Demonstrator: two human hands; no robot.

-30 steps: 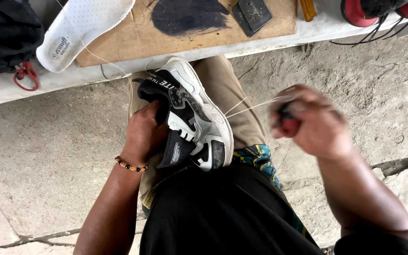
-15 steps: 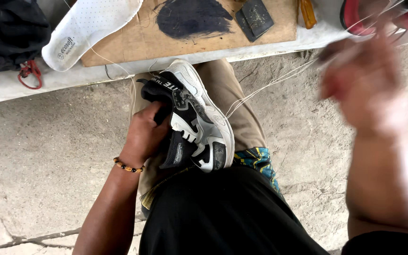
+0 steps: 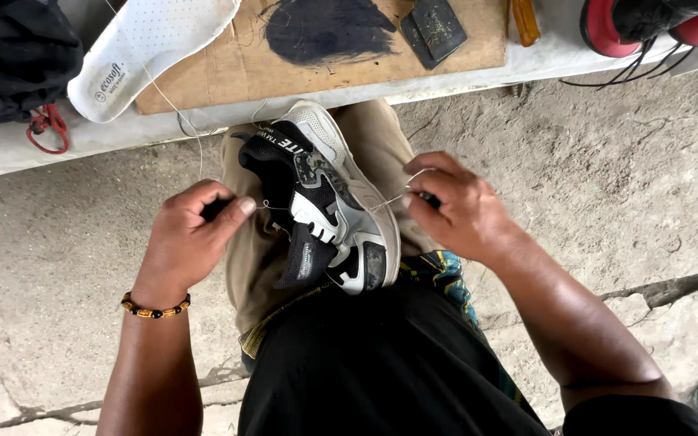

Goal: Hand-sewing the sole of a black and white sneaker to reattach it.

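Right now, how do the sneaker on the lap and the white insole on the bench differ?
The sneaker is black, grey and white and lies on the person's thigh; the insole is plain white and rests on the bench. The sneaker is bulky, the insole flat and thin. A thread runs near both.

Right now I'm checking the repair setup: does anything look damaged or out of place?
The insole hangs over the bench edge, and the board carries a big dark smear. The shoe rests on the knee with thread pulled taut between both hands.
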